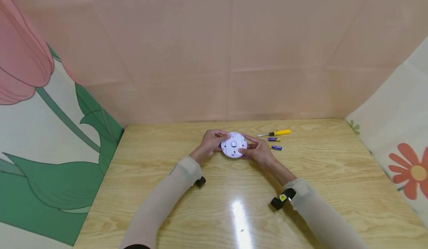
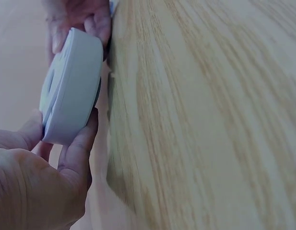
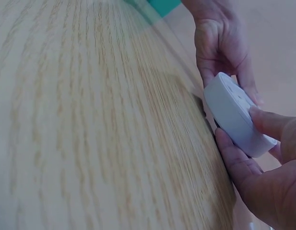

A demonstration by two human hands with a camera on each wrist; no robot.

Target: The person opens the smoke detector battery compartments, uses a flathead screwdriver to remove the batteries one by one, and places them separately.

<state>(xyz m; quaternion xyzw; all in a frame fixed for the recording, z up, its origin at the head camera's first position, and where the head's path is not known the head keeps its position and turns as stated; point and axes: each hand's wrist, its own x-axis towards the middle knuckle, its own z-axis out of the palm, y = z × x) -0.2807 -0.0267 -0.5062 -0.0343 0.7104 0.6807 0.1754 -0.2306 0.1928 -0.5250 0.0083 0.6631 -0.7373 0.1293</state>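
Note:
A round white plastic device [image 1: 230,150], thick like a puck, is held up between both hands above the table. Its flat face, with small slots and a round mark at the middle, is turned up toward the head view. My left hand [image 1: 209,142] grips its left rim, thumb on the face and fingers beneath. On the opposite rim, my right hand [image 1: 260,152] pinches it with the thumb pressed on the face. The smooth side wall of the device [image 2: 78,91] shows in the left wrist view. Fingers hide part of the underside.
To the right of the hands lie a yellow-handled screwdriver [image 1: 281,132] and two purple batteries, one battery [image 1: 274,139] behind the other battery [image 1: 276,147]. The wooden table [image 1: 160,145] ends at a pink backdrop [image 1: 180,74], with flower-printed sheets at both sides.

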